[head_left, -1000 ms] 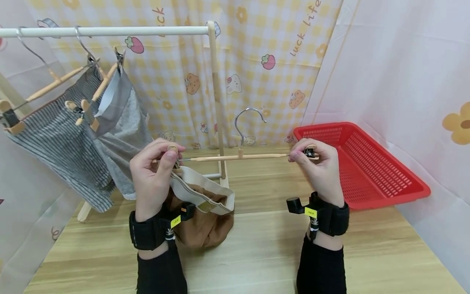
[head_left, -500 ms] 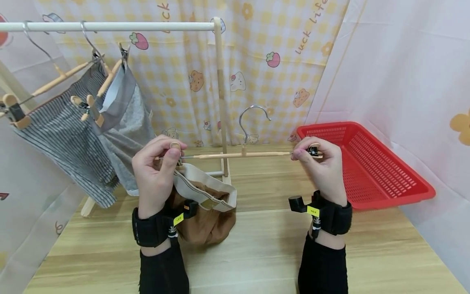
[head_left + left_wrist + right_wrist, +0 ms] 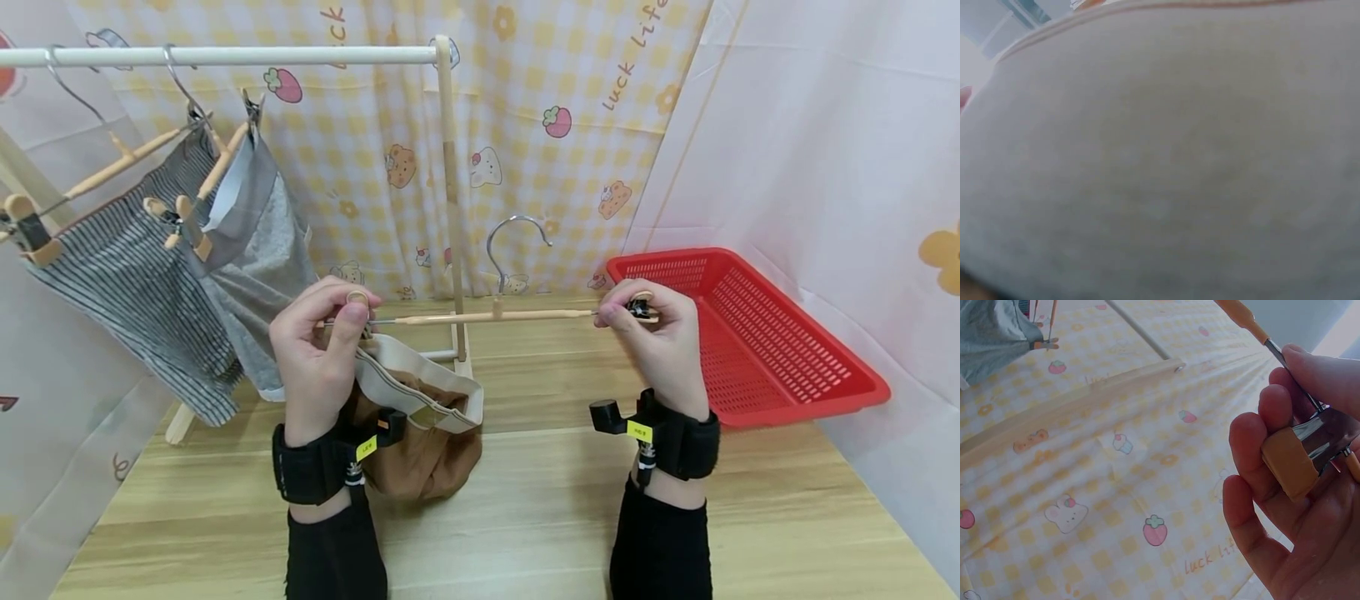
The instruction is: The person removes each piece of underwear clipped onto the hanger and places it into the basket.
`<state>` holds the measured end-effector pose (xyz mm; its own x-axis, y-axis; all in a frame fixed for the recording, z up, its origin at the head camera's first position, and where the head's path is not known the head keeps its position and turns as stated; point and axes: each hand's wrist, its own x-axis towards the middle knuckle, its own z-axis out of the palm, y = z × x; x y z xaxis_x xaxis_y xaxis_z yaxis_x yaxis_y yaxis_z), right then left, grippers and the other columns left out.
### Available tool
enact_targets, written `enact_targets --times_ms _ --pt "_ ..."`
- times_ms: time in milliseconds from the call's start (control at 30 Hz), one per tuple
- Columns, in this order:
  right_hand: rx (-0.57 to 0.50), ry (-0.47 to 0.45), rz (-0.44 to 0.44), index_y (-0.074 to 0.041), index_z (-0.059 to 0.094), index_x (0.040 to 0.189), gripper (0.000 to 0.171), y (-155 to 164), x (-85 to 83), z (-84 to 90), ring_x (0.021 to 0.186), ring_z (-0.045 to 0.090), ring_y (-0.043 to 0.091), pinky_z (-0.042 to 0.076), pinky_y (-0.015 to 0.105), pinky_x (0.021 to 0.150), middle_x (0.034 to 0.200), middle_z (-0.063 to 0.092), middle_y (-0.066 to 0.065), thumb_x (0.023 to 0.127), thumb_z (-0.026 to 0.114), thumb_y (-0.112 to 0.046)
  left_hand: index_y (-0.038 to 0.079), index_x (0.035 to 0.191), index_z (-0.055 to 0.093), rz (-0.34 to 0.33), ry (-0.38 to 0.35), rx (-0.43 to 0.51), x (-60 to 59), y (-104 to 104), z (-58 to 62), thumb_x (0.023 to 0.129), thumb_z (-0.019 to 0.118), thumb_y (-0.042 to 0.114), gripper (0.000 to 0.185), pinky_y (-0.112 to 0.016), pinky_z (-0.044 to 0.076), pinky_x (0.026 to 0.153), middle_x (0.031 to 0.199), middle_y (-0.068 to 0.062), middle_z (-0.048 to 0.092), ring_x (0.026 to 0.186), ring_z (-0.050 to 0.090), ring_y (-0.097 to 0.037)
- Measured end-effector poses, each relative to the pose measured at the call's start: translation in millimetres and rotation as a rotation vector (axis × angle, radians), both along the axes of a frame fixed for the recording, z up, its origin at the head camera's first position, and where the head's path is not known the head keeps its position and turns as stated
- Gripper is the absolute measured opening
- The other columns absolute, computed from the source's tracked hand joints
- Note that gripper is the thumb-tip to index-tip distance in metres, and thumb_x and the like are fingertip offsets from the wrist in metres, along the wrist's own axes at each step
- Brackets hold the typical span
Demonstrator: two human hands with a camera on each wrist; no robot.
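Between both hands a clip hanger (image 3: 450, 318) is held level, its metal hook (image 3: 517, 225) upward. My left hand (image 3: 315, 358) pinches the clip at the left end, thumb on its round grip. From that clip hang brown shorts (image 3: 438, 458) with a cream waistband (image 3: 420, 392); their free side droops to the right. The shorts' pale cloth (image 3: 1172, 150) fills the left wrist view, hiding the left fingers. My right hand (image 3: 652, 333) grips the hanger's right end, thumb and fingers on the metal rod. In the right wrist view the right clip (image 3: 1291, 462) lies within the curled fingers, no cloth in it.
At the left stands a rack with a white rail (image 3: 300, 56). Striped shorts (image 3: 150, 292) and grey shorts (image 3: 255, 283) hang there on clip hangers. A red basket (image 3: 810, 408) sits at the right on the wooden table (image 3: 525, 533). Behind is a patterned curtain (image 3: 570, 183).
The head view has shifted slightly, so the scene sits a little farther right in it. Both hands keep the same hold on the hanger and the shorts still hang from the left clip.
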<state>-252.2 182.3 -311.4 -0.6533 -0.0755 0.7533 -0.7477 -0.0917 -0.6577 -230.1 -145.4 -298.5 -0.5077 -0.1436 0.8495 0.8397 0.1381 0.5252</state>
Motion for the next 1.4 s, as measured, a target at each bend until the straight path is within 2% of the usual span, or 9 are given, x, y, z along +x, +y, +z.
enact_targets --times_ms 200,467,633,800,900,1033,1200,1400 --pt "0.011 -0.001 -0.003 0.011 0.064 0.082 0.008 -0.8 -0.7 -0.5 0.072 0.062 0.02 0.051 0.026 0.067 0.076 0.065 0.012 0.09 0.065 0.01 -0.008 0.08 0.071 -0.055 0.016 0.022 -0.9 -2.8 -2.4 0.094 0.07 0.029 0.039 -0.023 0.044 0.06 0.074 -0.011 0.066 0.066 0.059 -0.016" --pt "0.011 -0.001 -0.01 0.011 0.063 0.082 0.009 -0.4 -0.9 0.3 0.072 0.061 0.02 0.05 0.025 0.064 0.075 0.065 0.012 0.09 0.066 0.008 -0.008 0.08 0.071 -0.102 0.018 0.028 -3.4 -4.6 -2.9 0.092 0.073 0.03 0.041 -0.025 0.041 0.062 0.076 -0.013 0.067 0.07 0.059 -0.018" --pt "0.001 -0.004 -0.013 0.011 0.064 0.082 0.007 1.8 -1.0 -0.2 0.072 0.063 0.02 0.051 0.025 0.065 0.076 0.066 0.012 0.089 0.065 0.011 -0.007 0.08 0.071 -0.097 -0.011 0.002 -2.5 -2.9 -2.5 0.092 0.072 0.035 0.044 -0.025 0.048 0.063 0.079 -0.015 0.067 0.069 0.062 -0.018" --pt "-0.006 -0.013 -0.016 0.012 0.063 0.082 0.006 3.5 -0.7 -0.4 0.072 0.064 0.019 0.052 0.024 0.066 0.076 0.066 0.012 0.089 0.065 0.012 -0.004 0.086 0.073 -0.075 -0.052 -0.033 -2.0 -1.0 -2.4 0.095 0.068 0.037 0.042 -0.027 0.054 0.064 0.082 -0.011 0.068 0.065 0.066 -0.019" --pt "-0.001 -0.021 -0.025 0.012 0.063 0.083 0.007 4.3 -0.3 -0.4 0.071 0.064 0.019 0.051 0.024 0.065 0.076 0.066 0.012 0.089 0.066 0.011 -0.002 0.091 0.075 -0.049 -0.066 -0.059 -1.7 -0.6 -2.2 0.096 0.066 0.035 0.039 -0.026 0.05 0.066 0.08 -0.011 0.067 0.067 0.064 -0.019" --pt "0.006 -0.029 -0.033 0.012 0.063 0.083 0.008 4.9 -0.4 -0.4 0.071 0.063 0.019 0.051 0.023 0.066 0.076 0.066 0.011 0.089 0.067 0.008 0.001 0.093 0.076 -0.046 -0.09 -0.086 -1.3 -2.1 -2.4 0.094 0.065 0.025 0.026 -0.027 0.046 0.066 0.077 -0.015 0.065 0.068 0.061 -0.019" --pt "0.01 -0.028 -0.035 0.012 0.063 0.083 0.009 5.0 -0.5 -0.2 0.071 0.064 0.018 0.052 0.023 0.067 0.076 0.066 0.011 0.089 0.068 0.008 -0.005 0.096 0.073 -0.133 -0.102 -0.07 -0.5 -4.3 -3.5 0.089 0.063 0.02 0.028 -0.025 0.048 0.065 0.08 -0.012 0.068 0.07 0.065 -0.018" --pt "0.015 -0.023 -0.044 0.012 0.063 0.082 0.008 5.3 -1.1 -0.4 0.071 0.063 0.018 0.052 0.023 0.066 0.075 0.066 0.011 0.089 0.067 0.009 -0.013 0.1 0.068 -0.27 -0.147 -0.027 0.3 -7.1 -5.9 0.092 0.065 0.021 0.034 -0.027 0.056 0.069 0.089 -0.012 0.07 0.074 0.072 -0.019"
